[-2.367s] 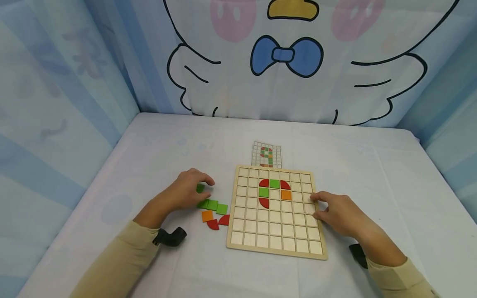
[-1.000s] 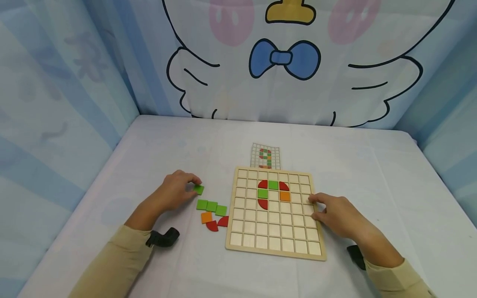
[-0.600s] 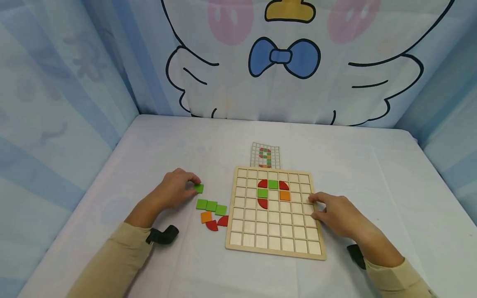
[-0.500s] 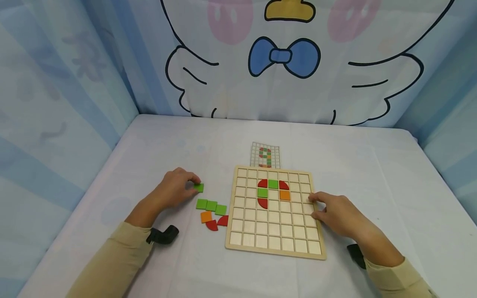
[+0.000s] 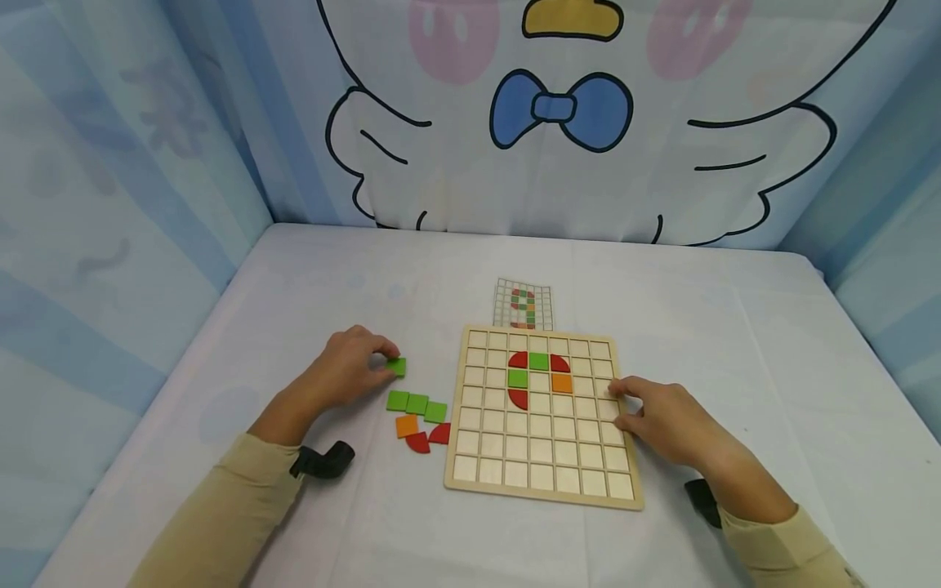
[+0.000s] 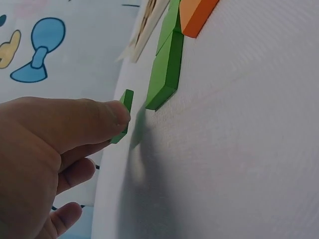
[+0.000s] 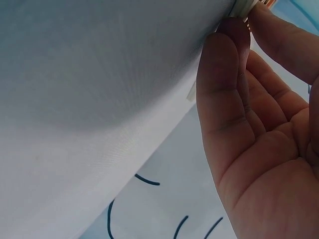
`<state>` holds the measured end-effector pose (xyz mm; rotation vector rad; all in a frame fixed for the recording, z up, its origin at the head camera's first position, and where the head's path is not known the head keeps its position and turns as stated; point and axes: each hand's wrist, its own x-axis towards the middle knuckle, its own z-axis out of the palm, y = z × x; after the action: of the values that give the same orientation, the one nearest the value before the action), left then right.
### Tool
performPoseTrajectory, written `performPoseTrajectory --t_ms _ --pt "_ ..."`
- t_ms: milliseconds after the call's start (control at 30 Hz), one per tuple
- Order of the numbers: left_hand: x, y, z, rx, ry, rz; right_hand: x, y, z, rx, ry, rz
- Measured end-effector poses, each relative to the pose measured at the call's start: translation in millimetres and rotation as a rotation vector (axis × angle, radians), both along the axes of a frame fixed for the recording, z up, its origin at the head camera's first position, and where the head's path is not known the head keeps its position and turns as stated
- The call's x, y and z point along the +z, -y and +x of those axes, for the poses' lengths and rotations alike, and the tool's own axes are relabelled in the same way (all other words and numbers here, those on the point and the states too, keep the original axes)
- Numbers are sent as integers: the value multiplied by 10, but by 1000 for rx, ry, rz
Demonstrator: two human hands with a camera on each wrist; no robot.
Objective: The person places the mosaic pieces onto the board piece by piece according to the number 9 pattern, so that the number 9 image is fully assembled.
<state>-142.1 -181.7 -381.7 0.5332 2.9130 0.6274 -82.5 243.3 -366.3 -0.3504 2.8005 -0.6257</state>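
Observation:
Between thumb and forefinger, my left hand (image 5: 345,366) pinches a green square tile (image 5: 398,367). The left wrist view has this tile (image 6: 127,102) on edge at the thumb tip, a little above the white cloth. My right hand (image 5: 665,416) holds the right edge of the wooden grid board (image 5: 544,500); in the right wrist view its thumb and fingers meet at the board's edge (image 7: 243,9). Set in the board's cells are red quarter-circle tiles (image 5: 518,398), green square tiles (image 5: 539,362) and one orange square tile (image 5: 562,383).
Left of the board lie several green tiles (image 5: 416,404), an orange tile (image 5: 406,426) and two red quarter-circles (image 5: 418,443), one against the board's edge. A printed pattern card (image 5: 503,304) shows beyond the board, partly covered by it. Printed curtains (image 5: 559,188) enclose the white table.
My left hand, first spread over the green tile, has drawn it left, pinched it and moved it slightly back right. The right hand has stayed at the board's edge.

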Motion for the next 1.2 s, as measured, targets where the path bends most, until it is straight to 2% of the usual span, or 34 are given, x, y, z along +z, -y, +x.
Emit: performPoseTrajectory --t_ms 400,667,967,1200 --pt "61 -117 4 -54 -3 -7 16 -5 4 -5 -1 -7" --pt "70 -234 22 -36 46 -24 23 4 2 -7 4 -1" --pt "69 -343 19 -107 9 -2 19 10 3 -17 16 6" --pt "51 -445 36 -114 18 -21 13 15 5 -28 26 8"
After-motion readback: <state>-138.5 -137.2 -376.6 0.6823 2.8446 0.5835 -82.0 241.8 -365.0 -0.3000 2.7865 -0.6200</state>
